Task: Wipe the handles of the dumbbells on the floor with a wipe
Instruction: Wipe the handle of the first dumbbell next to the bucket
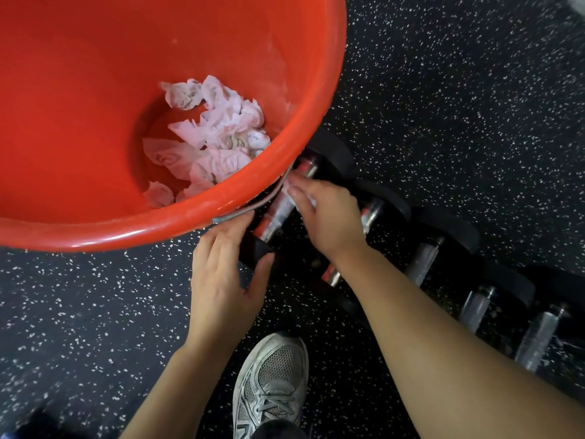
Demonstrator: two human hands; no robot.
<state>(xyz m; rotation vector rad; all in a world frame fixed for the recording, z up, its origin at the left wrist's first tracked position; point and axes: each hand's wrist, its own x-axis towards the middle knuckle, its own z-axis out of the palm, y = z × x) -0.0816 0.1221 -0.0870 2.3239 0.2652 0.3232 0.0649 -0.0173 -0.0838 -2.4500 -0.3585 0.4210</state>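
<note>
Both forearms are bare up to the frame's edge, with no sleeve, watch or ring showing. The left hand (221, 274) and the right hand (329, 217) wear no gloves, and the fingernails are short and unpainted. On one foot sits a worn grey-and-white mesh running shoe (272, 381) with grey laces and silvery side panels. Above it shows a dark trouser hem (278, 430).

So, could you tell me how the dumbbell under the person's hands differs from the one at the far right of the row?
The near dumbbell is being handled: the left hand holds its black end and the right hand presses a white wipe on its handle. The far-right dumbbell lies untouched. The near one sits partly under the red bucket; the far one lies in the open. Both have metal handles, black ends and rest on the speckled floor.
</note>
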